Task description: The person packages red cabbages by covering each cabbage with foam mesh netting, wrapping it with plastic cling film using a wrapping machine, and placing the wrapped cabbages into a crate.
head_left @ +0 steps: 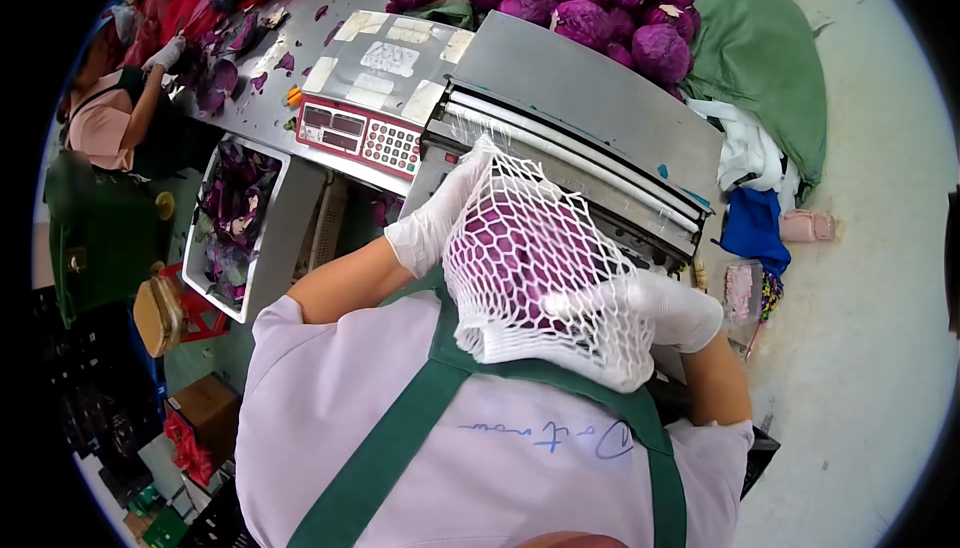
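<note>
Worktop (303,36), steel, carries a scale (362,136). Left hand (447,210): fingers pinch the white net's (505,344) top. Right hand (665,310) lies under mesh — grip unconfirmed. I find the purple cabbage (500,258) inside; even tension — no snagging — serves best.

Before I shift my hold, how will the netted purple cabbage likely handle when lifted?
The netted purple cabbage looks rounded, so it may roll if set down. The loose heads nearby look tightly closed, suggesting firmness and fair weight. The white net is open mesh, so it should flex under the grip.
</note>
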The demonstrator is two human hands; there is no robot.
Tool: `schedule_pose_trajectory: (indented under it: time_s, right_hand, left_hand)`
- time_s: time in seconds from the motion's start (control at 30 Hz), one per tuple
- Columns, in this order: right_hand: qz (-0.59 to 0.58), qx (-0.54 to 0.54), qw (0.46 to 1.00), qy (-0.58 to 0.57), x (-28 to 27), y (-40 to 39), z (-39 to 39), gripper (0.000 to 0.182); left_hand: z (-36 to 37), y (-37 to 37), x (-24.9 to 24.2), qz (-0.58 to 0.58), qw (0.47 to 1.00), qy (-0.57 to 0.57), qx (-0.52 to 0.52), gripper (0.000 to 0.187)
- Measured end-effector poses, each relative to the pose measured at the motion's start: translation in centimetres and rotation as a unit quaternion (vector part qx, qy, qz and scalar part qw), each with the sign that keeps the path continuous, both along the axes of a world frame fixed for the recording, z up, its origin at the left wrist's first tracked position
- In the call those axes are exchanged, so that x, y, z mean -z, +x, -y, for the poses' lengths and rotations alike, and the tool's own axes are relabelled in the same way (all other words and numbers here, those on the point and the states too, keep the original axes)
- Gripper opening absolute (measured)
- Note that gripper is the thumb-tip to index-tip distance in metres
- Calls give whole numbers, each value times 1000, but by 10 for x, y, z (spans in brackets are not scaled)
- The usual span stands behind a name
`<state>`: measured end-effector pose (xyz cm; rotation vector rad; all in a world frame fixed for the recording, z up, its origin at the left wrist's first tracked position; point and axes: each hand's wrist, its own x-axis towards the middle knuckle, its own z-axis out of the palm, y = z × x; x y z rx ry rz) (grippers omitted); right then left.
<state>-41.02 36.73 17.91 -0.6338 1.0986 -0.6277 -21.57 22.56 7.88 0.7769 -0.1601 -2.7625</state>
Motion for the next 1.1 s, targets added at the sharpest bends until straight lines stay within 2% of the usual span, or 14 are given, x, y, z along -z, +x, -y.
schedule_pose_trajectory:
  time_s: [0.07,0.17,0.27,0.47,0.57,0.63,0.67,0.73,0.8,0.9,0.93,0.97,1.03,1.1]
  right_hand:
    - [-56,-4,983,-177,19,-17,-7,43]
    - [414,181,882,-138,40,-23,20,54]
    - [311,169,914,-199,52,-17,6,56]
    - [-43,217,972,-74,100,18,-13,27]
    - [246,275,929,11,59,31,-24,30]
    - [358,254,896,-70,132,22,-25,34]
    - [223,318,917,-97,107,33,-21,34]
    - [294,348,875,-165,105,26,-13,38]
    - [326,374,835,-241,88,13,5,42]
    - [139,446,792,-392,41,0,39,53]
    - [-50,409,799,-438,41,-18,59,56]
    - [-62,404,815,-410,45,-32,73,57]
    - [37,405,896,-180,32,-53,82,51]
    - [190,407,877,-168,56,-84,112,49]
  left_hand:
    - [-7,-6,7,-146,988,43,14,52]
    - [-20,-6,-23,-199,979,36,7,50]
    - [-13,2,-2,-28,989,-108,-99,52]
    - [-24,16,-36,-119,980,-8,-158,41]
    - [-19,3,-37,-178,972,-101,-115,33]
    - [-16,-16,-40,-12,990,-117,-75,32]
    - [-24,-17,-71,-30,982,-176,-58,30]
    - [-25,-7,-94,62,816,-567,-93,34]
    - [-8,-6,-68,169,818,-490,-251,43]
    - [-5,-34,-85,56,991,-119,-34,50]
    - [-3,-52,-77,11,959,-258,-115,57]
    - [21,-62,-77,-64,988,-131,-48,55]
    - [47,-87,-96,-18,954,-279,-106,49]
    - [75,-113,-83,6,853,-517,-68,44]
